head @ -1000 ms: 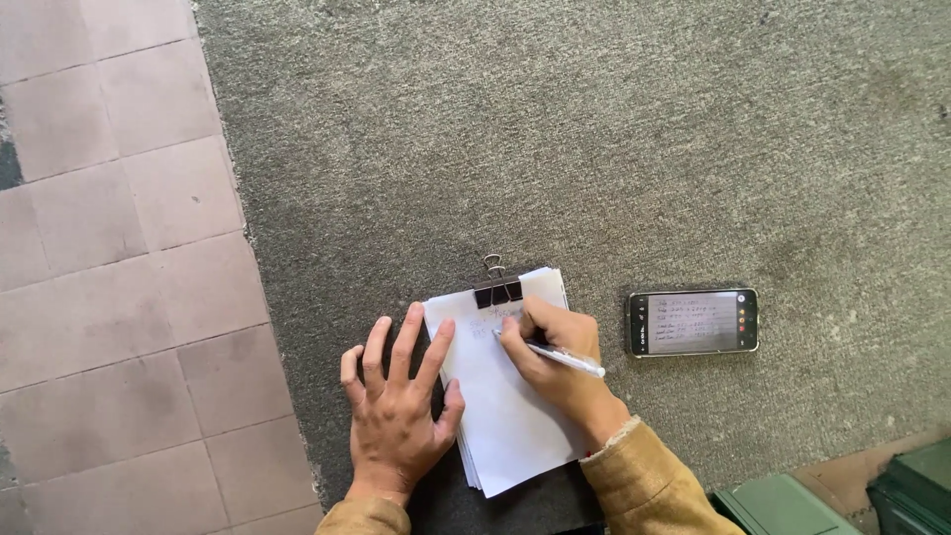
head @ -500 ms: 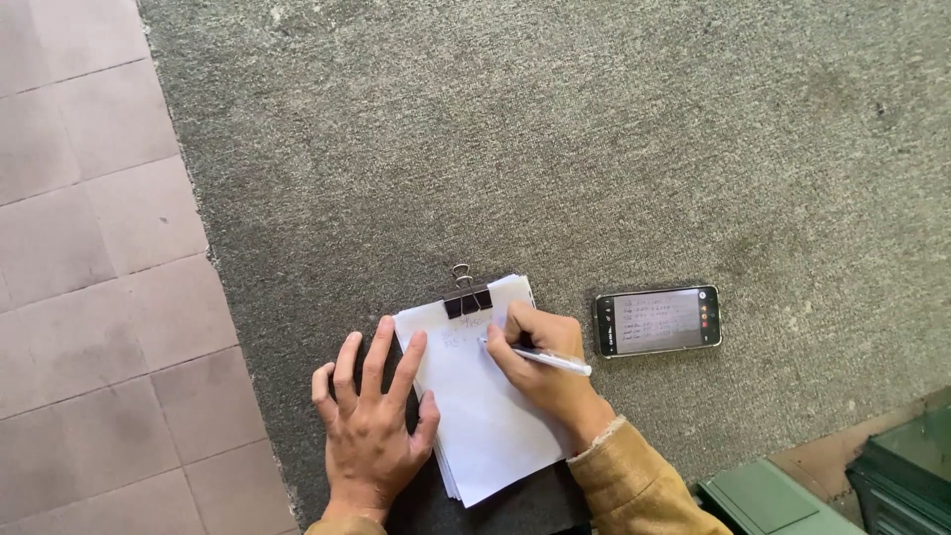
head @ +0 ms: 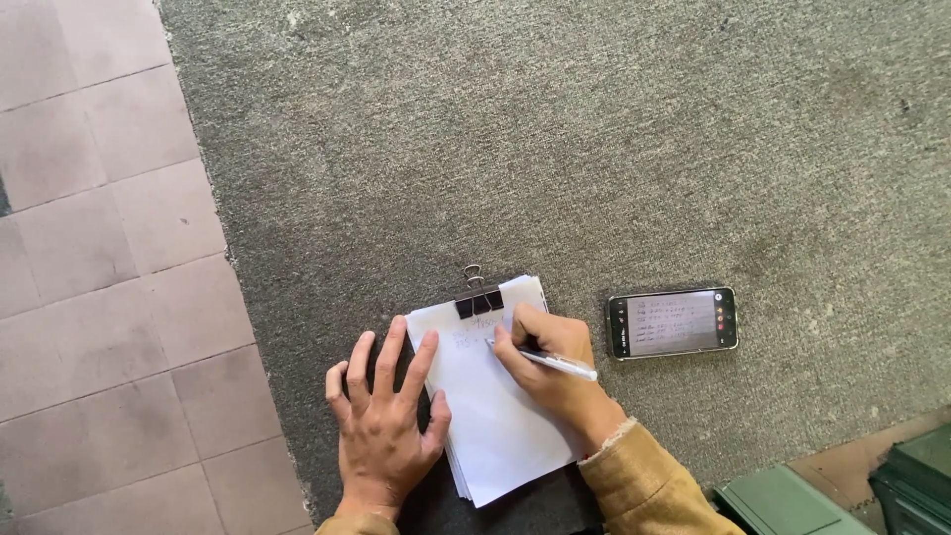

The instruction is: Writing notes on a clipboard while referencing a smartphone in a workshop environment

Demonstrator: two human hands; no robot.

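Observation:
A stack of white paper (head: 495,416) held by a black binder clip (head: 478,301) lies on a grey carpet (head: 555,149). My left hand (head: 386,426) lies flat with fingers spread on the paper's left edge. My right hand (head: 550,367) grips a white pen (head: 555,363), its tip touching the paper near the top, just below the clip. A tan sleeve (head: 649,490) covers my right wrist.
A smartphone (head: 673,323) with a lit screen lies on the carpet just right of my right hand. Pinkish floor tiles (head: 99,248) border the carpet at the left. Dark green boxes (head: 842,485) sit at the lower right corner.
The view shifted slightly, so the paper, hands and phone sit a little differently in frame. The hands keep the same grip and place on the paper.

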